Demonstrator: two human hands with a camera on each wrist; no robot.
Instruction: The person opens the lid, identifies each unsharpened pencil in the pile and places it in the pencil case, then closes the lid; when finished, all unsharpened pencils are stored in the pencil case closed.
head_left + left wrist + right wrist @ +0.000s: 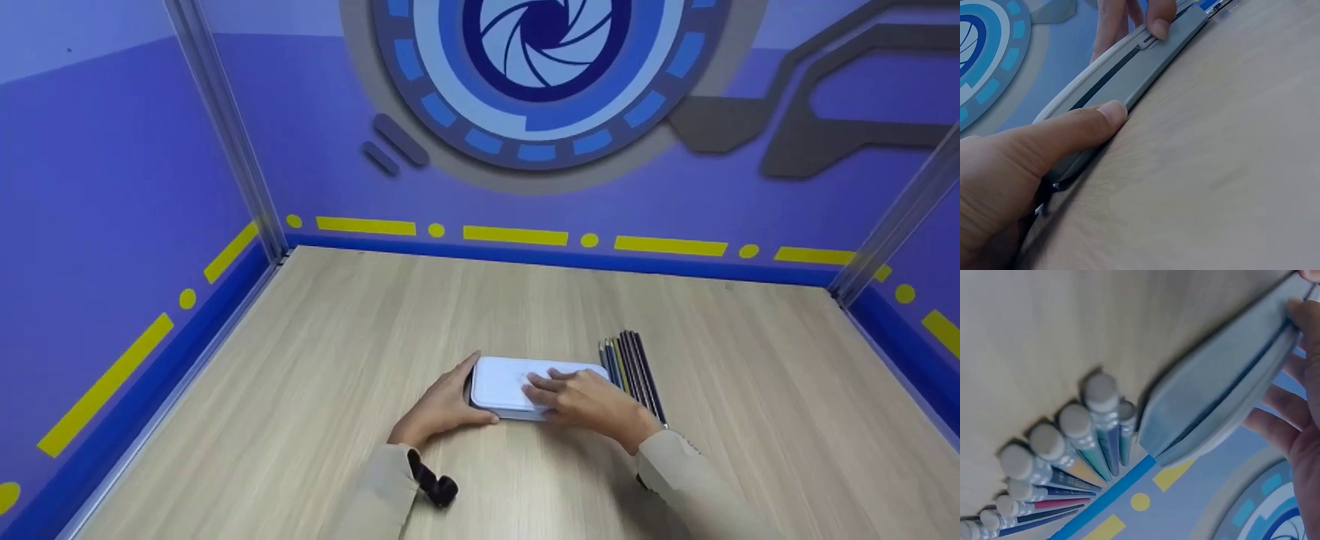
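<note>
A white tin pencil case (499,384) lies on the table with its lid on top. A dark gap (1109,76) runs between lid and base along the front side. My left hand (442,401) grips its left end, thumb along the front wall and fingers round the far side, mostly hidden. The right hand (592,401) holds the case near its right end, fingertips spread over the lid. In the left wrist view its thumb (1159,27) presses close to the small front clasp (1144,42). Inside the case is hidden.
Right of the case, several pencils (631,367) lie side by side, points away from me; their white eraser ends (1102,391) show in the right wrist view. Blue panels (300,150) wall the wooden table (337,337) at the back and sides.
</note>
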